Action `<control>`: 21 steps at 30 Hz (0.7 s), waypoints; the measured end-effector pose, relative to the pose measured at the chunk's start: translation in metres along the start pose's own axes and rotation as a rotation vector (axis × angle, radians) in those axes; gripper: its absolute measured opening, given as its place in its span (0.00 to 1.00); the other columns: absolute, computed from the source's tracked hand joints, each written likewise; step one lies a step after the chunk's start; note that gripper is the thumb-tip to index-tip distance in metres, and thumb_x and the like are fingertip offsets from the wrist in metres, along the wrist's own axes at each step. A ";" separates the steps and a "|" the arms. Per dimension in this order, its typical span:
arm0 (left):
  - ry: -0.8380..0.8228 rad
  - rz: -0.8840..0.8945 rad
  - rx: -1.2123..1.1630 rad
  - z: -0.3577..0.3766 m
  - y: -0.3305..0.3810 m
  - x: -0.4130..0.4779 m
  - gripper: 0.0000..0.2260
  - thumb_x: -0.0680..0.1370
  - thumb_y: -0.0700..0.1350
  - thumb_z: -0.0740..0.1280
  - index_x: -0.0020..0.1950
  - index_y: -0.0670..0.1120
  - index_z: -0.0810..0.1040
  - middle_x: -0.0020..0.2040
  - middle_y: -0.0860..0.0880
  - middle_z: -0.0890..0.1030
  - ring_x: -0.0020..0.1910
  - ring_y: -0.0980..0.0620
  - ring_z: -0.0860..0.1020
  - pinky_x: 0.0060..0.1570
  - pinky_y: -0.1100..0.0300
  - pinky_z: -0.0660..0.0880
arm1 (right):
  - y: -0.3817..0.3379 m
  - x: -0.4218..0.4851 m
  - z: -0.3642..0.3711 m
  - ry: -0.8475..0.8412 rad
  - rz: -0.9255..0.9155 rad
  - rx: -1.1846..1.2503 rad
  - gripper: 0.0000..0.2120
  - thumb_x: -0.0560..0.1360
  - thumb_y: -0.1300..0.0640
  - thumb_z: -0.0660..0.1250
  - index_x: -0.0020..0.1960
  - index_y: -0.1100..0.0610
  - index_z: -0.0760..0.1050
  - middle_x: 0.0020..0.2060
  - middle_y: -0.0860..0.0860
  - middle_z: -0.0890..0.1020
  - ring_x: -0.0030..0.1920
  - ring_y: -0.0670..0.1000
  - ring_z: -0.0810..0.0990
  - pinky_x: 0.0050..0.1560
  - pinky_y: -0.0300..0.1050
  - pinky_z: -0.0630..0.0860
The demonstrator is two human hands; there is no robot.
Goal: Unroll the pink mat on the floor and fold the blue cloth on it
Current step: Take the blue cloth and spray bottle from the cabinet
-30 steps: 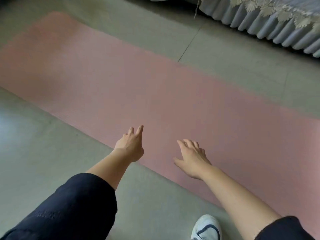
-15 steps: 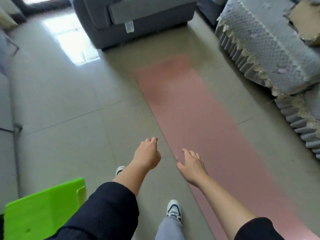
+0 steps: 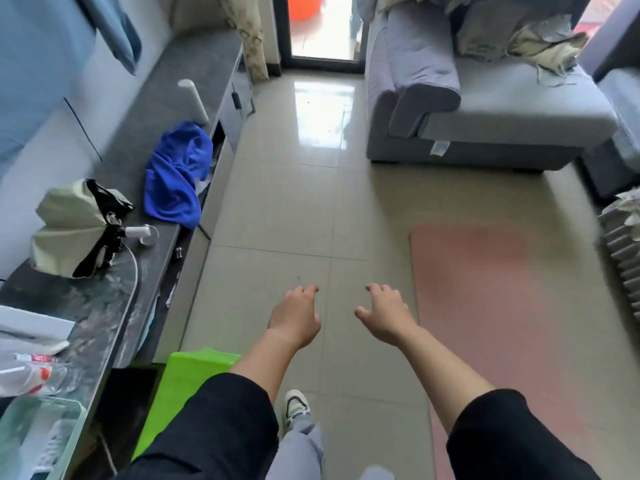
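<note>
Forward, palms down, loose-fingered: left hand point(image 3: 295, 318), right hand point(image 3: 382, 315).

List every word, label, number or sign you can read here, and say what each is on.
No text in this view can be read.
Red and white label on the plastic bottle lying on the counter: print too blurred to read.
Pale tag on the base of the sofa: too small to read.

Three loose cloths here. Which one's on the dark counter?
The bright blue cloth, crumpled beside the umbrella. The beige cloth lies on the sofa; the dull blue fabric hangs on the wall.
</note>
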State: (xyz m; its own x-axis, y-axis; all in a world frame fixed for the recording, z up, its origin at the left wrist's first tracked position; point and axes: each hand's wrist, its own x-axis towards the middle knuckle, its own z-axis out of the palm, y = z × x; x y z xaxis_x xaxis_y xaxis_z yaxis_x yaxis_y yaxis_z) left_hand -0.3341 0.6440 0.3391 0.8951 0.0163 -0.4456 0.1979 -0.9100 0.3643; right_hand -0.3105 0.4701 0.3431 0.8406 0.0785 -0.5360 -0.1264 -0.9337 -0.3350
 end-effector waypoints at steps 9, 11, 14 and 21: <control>0.227 -0.181 -0.139 -0.146 -0.108 0.097 0.27 0.75 0.41 0.61 0.74 0.47 0.60 0.65 0.40 0.74 0.63 0.40 0.72 0.58 0.48 0.71 | -0.167 0.130 -0.062 0.007 -0.198 -0.103 0.30 0.75 0.46 0.62 0.73 0.56 0.61 0.70 0.56 0.68 0.70 0.58 0.64 0.67 0.54 0.64; 0.258 -0.208 -0.153 -0.170 -0.128 0.126 0.27 0.75 0.41 0.60 0.74 0.47 0.60 0.66 0.40 0.73 0.63 0.40 0.72 0.58 0.48 0.71 | -0.199 0.166 -0.075 0.005 -0.239 -0.120 0.31 0.74 0.46 0.63 0.73 0.56 0.61 0.70 0.57 0.69 0.70 0.58 0.64 0.67 0.54 0.64; 0.276 -0.273 -0.180 -0.204 -0.160 0.180 0.27 0.76 0.41 0.60 0.75 0.47 0.59 0.68 0.41 0.71 0.65 0.41 0.70 0.59 0.49 0.70 | -0.251 0.231 -0.091 -0.009 -0.298 -0.162 0.30 0.74 0.47 0.63 0.73 0.57 0.62 0.69 0.59 0.69 0.69 0.60 0.66 0.68 0.54 0.66; 0.333 -0.467 -0.342 -0.277 -0.221 0.316 0.25 0.76 0.40 0.60 0.73 0.47 0.60 0.68 0.43 0.70 0.65 0.42 0.69 0.59 0.49 0.69 | -0.371 0.386 -0.124 -0.113 -0.427 -0.225 0.31 0.76 0.48 0.62 0.74 0.58 0.60 0.68 0.58 0.69 0.69 0.59 0.66 0.67 0.54 0.66</control>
State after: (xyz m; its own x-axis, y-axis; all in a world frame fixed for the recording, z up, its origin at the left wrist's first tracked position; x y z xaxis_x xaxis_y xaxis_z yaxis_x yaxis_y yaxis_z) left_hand 0.0153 0.9650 0.3446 0.7497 0.5535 -0.3628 0.6608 -0.5949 0.4576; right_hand 0.1259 0.8033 0.3561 0.7289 0.4959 -0.4720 0.3440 -0.8613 -0.3738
